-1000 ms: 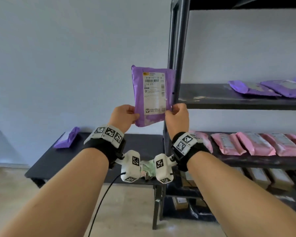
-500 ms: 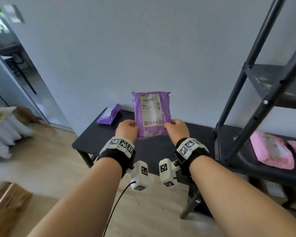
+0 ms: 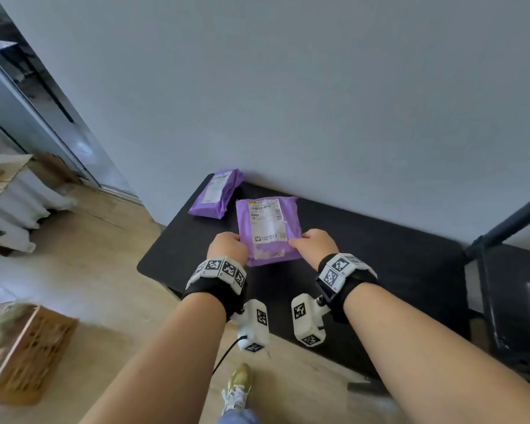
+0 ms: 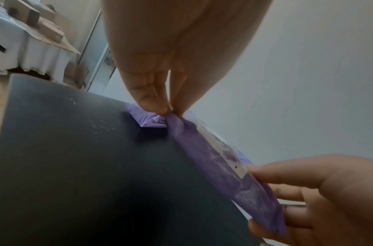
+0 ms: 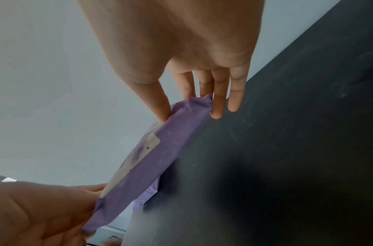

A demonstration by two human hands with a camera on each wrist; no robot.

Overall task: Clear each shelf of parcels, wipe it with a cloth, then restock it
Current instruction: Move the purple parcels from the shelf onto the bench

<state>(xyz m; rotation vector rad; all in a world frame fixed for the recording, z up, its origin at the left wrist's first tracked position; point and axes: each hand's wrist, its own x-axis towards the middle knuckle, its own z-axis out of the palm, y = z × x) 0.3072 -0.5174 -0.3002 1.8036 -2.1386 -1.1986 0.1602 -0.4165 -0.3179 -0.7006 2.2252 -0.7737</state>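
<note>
Nearest the camera, your shoe stands on the wood floor at 6 o'clock, below your two bare forearms. Your left hand and right hand each pinch a near corner of a purple parcel, thumb on its labelled top and fingers curled beneath, as the wrist views confirm. You hold the parcel label-up, tilted, its near end raised clear of the black table; whether its far end touches the tabletop cannot be told. Just beyond it, toward 11 o'clock, a second purple parcel lies flat on the table against the grey wall. At 3 o'clock a corner of the dark shelf unit shows beside the table. At 9 o'clock cardboard boxes sit on the floor.
</note>
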